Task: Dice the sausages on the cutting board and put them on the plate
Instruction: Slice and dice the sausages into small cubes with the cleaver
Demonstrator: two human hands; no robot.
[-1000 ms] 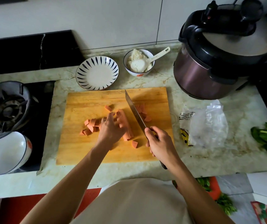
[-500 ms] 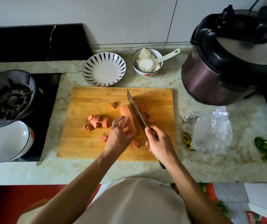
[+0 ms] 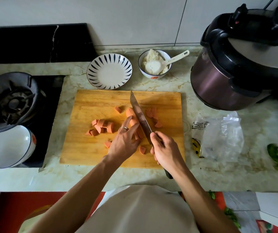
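I am watching the right hand (image 3: 166, 149) curling round the dark handle of the long steel kitchen knife (image 3: 139, 117), whose blade is lying along the right side of the uncut pink sausage (image 3: 129, 112) on the rectangular wooden cutting board (image 3: 91, 152). The left hand (image 3: 124, 142), wearing a ring, is resting straight fingers on the sausage, pressing it down. Diced pink sausage pieces (image 3: 101, 126) are lying in a heap left of that hand, with more pieces right of the blade and a few near the hands. The white plate with dark blue radial stripes (image 3: 109, 71) is sitting just beyond the board's far edge. To its right a white bowl of rice (image 3: 154, 65) is holding a white plastic spoon.
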